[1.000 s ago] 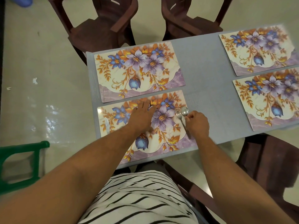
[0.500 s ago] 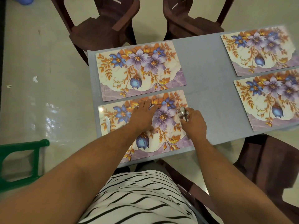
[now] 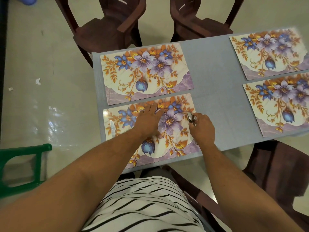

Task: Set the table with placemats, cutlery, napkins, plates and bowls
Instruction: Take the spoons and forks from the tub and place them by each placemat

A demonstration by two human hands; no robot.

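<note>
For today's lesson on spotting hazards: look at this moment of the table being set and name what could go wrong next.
1. The near placemat reaches the table edge; the left hand pressing flat on it might slide it off.
2. The right hand has its grip on the cutlery right at the mat's right edge, so pieces may land half off the mat or crossed.
3. The knife lies near the mat's left edge; a nudge of the mat could shift it.

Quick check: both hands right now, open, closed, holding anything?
Left hand: open, flat on the near floral placemat, holding nothing.
Right hand: closed on silver metal cutlery at the placemat's right edge.
</note>
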